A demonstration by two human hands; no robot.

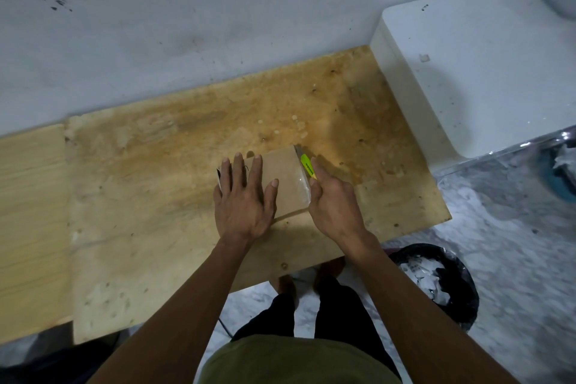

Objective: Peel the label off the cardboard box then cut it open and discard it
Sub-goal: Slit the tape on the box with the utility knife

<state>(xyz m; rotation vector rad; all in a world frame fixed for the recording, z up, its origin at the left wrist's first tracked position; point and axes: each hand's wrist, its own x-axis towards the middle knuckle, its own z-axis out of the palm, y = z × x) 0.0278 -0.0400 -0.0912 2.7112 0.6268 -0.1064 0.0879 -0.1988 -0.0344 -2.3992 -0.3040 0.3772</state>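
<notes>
Fingers of the left hand (246, 196) spread flat on the box (280, 181); right hand (333, 199) grips a green cutter (308, 166) at its taped edge; no label shows; cutting underway, the bin (436, 284) waiting.

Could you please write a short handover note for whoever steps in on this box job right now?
Left hand: flat, fingers spread, pressing the cardboard box onto the wooden table.
Right hand: closed on the yellow-green cutter, at the box's taped right edge.
No label visible on the top; the rest can't be checked.
Left: finish cutting, then discard into the black-lined bin at the right, on the floor.
</notes>
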